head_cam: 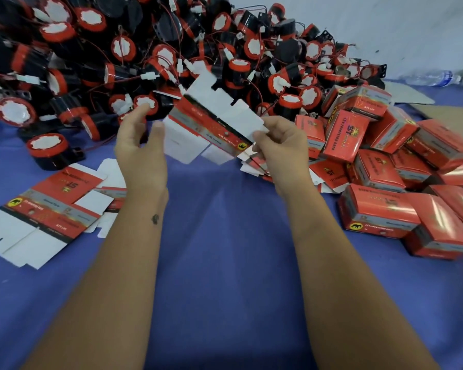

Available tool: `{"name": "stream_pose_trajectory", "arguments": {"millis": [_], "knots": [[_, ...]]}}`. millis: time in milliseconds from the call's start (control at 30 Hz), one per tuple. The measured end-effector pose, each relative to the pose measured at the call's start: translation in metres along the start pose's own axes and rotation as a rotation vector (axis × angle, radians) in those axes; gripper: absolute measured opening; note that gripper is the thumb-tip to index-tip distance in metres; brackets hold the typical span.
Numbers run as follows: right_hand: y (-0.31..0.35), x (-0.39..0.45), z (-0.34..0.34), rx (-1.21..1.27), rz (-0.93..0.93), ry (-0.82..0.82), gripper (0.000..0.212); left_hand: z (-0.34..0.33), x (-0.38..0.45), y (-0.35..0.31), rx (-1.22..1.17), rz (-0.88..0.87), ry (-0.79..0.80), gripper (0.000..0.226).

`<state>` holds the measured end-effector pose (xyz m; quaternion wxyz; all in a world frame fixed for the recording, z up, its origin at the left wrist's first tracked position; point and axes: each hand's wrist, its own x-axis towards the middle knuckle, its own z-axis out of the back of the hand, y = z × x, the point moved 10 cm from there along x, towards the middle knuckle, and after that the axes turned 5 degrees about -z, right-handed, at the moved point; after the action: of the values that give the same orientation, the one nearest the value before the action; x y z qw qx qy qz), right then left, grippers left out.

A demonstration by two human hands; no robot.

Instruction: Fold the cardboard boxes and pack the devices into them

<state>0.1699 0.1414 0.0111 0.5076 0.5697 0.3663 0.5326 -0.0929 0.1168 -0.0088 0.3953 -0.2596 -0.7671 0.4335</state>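
Note:
A flat, unfolded cardboard box (211,121), red and grey with white flaps, hangs in the air above the blue table. My right hand (281,145) pinches its right edge between thumb and fingers. My left hand (142,150) is just left of the box, fingers relaxed and spread, holding nothing. A large heap of black and red round devices (150,49) with white connectors and red wires fills the far side. One device (51,150) stands alone at the left.
More flat boxes (46,209) lie at the near left, and a few under my right hand (254,166). A pile of folded red boxes (385,182) covers the right. A plastic bottle (436,77) lies at the far right. The blue cloth (225,263) stretches between my forearms.

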Motion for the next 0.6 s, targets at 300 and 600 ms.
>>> {"name": "stream_pose_trajectory", "arguments": {"millis": [300, 600], "knots": [[0.034, -0.017, -0.027, -0.591, 0.431, 0.019, 0.029, -0.032, -0.013, -0.017, 0.170, -0.099, 0.197, 0.036], [0.048, -0.029, -0.023, -0.546, 0.495, -0.104, 0.040, -0.040, -0.020, -0.012, 0.061, -0.026, 0.162, 0.040]]}}
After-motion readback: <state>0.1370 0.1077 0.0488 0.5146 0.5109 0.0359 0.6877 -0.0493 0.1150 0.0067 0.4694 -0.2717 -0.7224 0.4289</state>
